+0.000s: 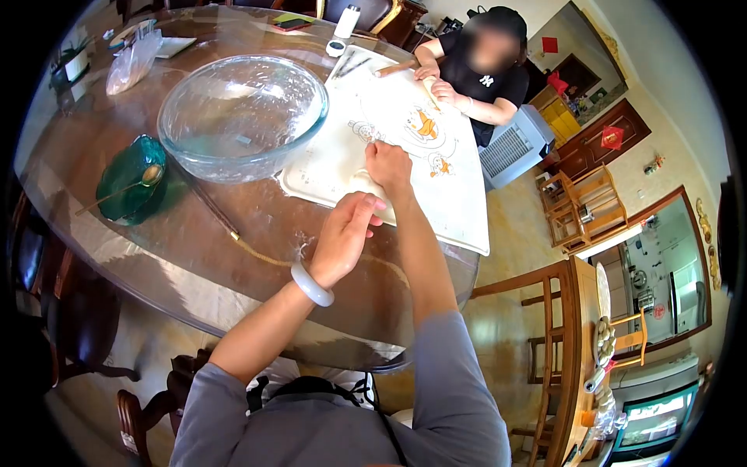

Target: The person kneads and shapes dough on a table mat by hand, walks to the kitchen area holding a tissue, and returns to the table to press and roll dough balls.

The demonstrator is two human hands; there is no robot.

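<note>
A pale lump of dough (364, 182) lies on the white mat (459, 210), partly hidden by my hands. My right hand (389, 167) is closed in a fist over the dough's far right side. My left hand (342, 236), with a pale bangle on its wrist, is at the near side of the dough. Its fingers are stretched out, close together and slightly bent, pointing toward the right wrist. How firmly either hand touches the dough is hard to see.
A large glass bowl (243, 167) with white residue stands left of the mat. Farther left is a green bowl (124, 191) with a spoon (151, 174). Across the table, a person (490, 78) handles a rolling pin (397, 68) and dough. A white bottle (347, 22) stands behind.
</note>
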